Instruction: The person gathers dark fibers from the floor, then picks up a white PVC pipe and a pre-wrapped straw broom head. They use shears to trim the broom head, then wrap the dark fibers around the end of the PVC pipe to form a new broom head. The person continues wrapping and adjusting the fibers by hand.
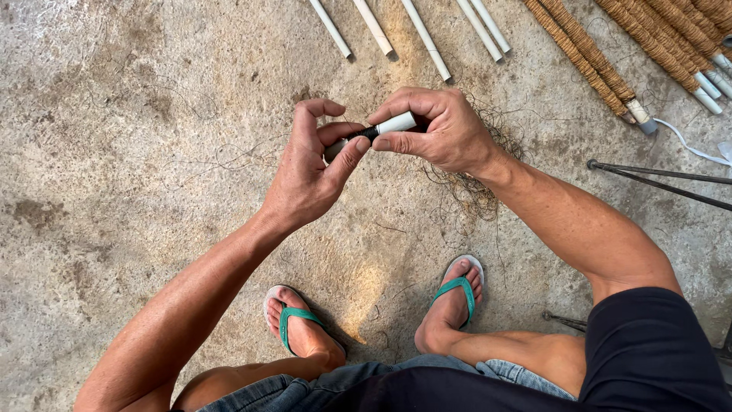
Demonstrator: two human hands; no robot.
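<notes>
The left hand and the right hand hold one short white tube between them, above the concrete floor and in front of the knees. The right grip pinches the white end between thumb and fingers. The left grip is closed narrow around the dark section at the other end, with the thumb pressed along it; whether this dark part is tape, a cap or a wrapping cannot be told.

Risks from this position:

1. Slip. Both grips hold by fingertips only. A twist or pull applied unevenly is likely to free one end, and the tube then drops to the floor between the feet in green sandals.

2. Snagging. A tangle of loose fibre lies on the floor just below the right wrist. A dropped tube, or a lowered hand, could catch in it.

3. Misalignment. If the two hands turn off-axis, the dark section may sit crooked on the white tube.

4. Mixing. Bare white tubes and fibre-wrapped tubes lie well apart at the top. A dropped piece could roll among them.
</notes>
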